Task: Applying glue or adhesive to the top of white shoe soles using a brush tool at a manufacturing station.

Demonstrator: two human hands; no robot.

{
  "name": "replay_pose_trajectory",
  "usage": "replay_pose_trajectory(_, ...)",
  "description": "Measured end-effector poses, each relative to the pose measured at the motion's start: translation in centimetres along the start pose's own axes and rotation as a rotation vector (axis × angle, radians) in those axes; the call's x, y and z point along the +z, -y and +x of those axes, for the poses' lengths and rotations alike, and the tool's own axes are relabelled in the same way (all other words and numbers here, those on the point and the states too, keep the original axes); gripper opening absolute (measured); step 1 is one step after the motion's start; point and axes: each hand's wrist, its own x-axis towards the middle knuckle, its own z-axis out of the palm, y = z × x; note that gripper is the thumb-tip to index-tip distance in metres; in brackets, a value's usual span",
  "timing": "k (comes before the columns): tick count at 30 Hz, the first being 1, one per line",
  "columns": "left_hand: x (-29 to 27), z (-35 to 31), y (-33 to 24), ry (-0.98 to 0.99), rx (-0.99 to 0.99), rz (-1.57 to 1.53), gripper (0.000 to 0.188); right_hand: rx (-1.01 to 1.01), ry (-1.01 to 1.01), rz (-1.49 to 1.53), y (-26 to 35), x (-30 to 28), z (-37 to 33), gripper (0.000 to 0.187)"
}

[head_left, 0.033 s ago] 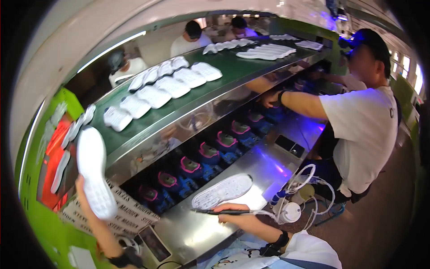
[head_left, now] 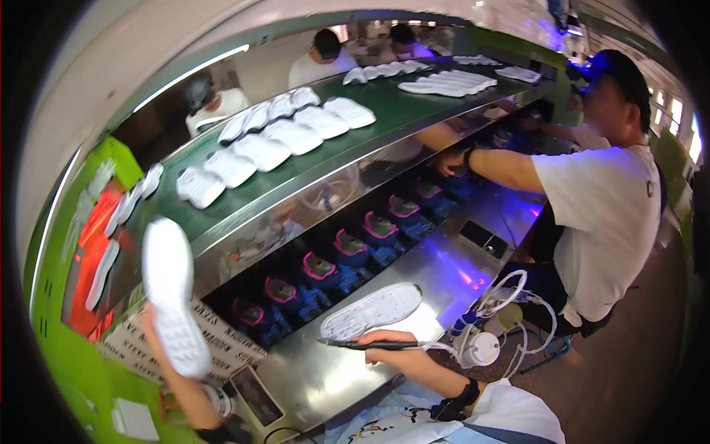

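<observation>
Raised at the left is a white shoe sole (head_left: 168, 274), standing nearly upright, with my left hand (head_left: 160, 348) closed around its side; the sole covers most of those fingers. My right hand (head_left: 390, 354) grips a slim black pen-shaped tool (head_left: 342, 343), which trails a white hose (head_left: 438, 346). The tool's tip is just off the near edge of a second white sole (head_left: 370, 311). That one lies hollow side up on the shiny metal bench (head_left: 318, 385); whether the tip touches it, I cannot tell.
Several white soles (head_left: 262, 152) lie in rows on a green conveyor belt (head_left: 222, 220). Beneath it stand several dark uppers with pink collars (head_left: 320, 268). A phone (head_left: 257, 396) rests near my left forearm. Coiled hoses (head_left: 521, 296) and a white-lidded pot (head_left: 482, 349) are right, beside a seated co-worker (head_left: 599, 200).
The sole in my left hand has shifted slightly right and down. The whole view has moved a little; my right hand still holds the pen-shaped tool by the lying sole.
</observation>
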Motion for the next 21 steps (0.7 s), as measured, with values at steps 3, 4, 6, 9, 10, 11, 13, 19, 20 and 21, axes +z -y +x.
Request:
replay_pose_trajectory(3,-8.0,-6.7,6.6,0.463,-0.614,-0.137,0.067,-0.225,0.206,-0.156,0.5,2.0,-0.6,0.025)
replay_pose_trajectory(4,-9.2,-9.2,9.2,0.275,-0.956,-0.609,0.071,-0.297,0.345,-0.261,0.1,2.6,-0.8,0.025)
replay_pose_trajectory(6,-11.0,-12.7,14.2,0.468,-0.968,-0.453,0.075,0.162,0.549,-0.342,2.5,4.6,-1.0,0.022)
replay_pose_trajectory(9,-10.6,-16.0,16.3,0.483,-1.059,-0.604,0.067,-0.337,0.103,-0.506,-2.4,4.0,2.2,0.019)
replay_pose_trajectory(10,-10.6,-16.0,17.3,0.618,-1.044,-0.713,0.066,-0.580,-0.045,-0.694,-2.6,4.2,3.3,0.019)
replay_pose_trajectory(11,-11.1,-16.2,18.4,0.378,-1.012,-0.539,0.063,-0.277,0.092,-0.549,-2.9,5.6,1.1,0.019)
replay_pose_trajectory(13,-9.4,-16.6,17.5,0.096,-1.012,-0.855,0.056,-0.556,0.321,-0.649,-4.3,6.3,0.2,0.020)
replay_pose_trajectory(19,-9.8,-14.5,17.9,0.162,-1.023,-0.658,0.061,-0.510,0.289,-0.707,-3.3,7.4,0.6,0.021)
replay_pose_trajectory(20,-10.2,-14.0,18.2,0.376,-1.033,-0.709,0.063,-0.532,0.444,-0.749,-2.6,8.4,-0.7,0.022)
replay_pose_trajectory(21,-9.8,-14.1,17.7,0.337,-1.030,-0.710,0.063,-0.430,0.543,-0.705,-2.1,8.5,-1.2,0.022)
